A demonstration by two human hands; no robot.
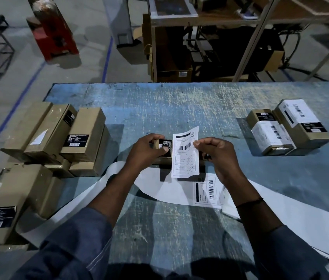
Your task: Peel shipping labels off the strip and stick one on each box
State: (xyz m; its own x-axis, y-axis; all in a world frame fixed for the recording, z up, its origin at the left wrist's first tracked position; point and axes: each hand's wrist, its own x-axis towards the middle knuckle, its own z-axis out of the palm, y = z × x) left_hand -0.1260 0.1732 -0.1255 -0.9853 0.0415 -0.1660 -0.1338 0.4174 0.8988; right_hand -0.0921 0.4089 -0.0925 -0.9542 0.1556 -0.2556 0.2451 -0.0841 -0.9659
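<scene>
The blue bench (179, 110) carries a heap of bare boxes (58, 134) on the left and labelled boxes (289, 130) on the right. The strip (159, 190) trails along its near side. Between the hands sits one box (164, 142). The left hand (147, 152) grips its left end. The right hand (218, 156) pinches the right edge of a peeled label (185, 154), which lies over the box with its long axis pointing away from the person. I cannot tell whether it touches yet.

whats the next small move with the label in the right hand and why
Probably lower the peeled label onto the box and smooth it down: the right hand pinches its edge, it hangs free over the box, and the left hand steadies that box.
</scene>
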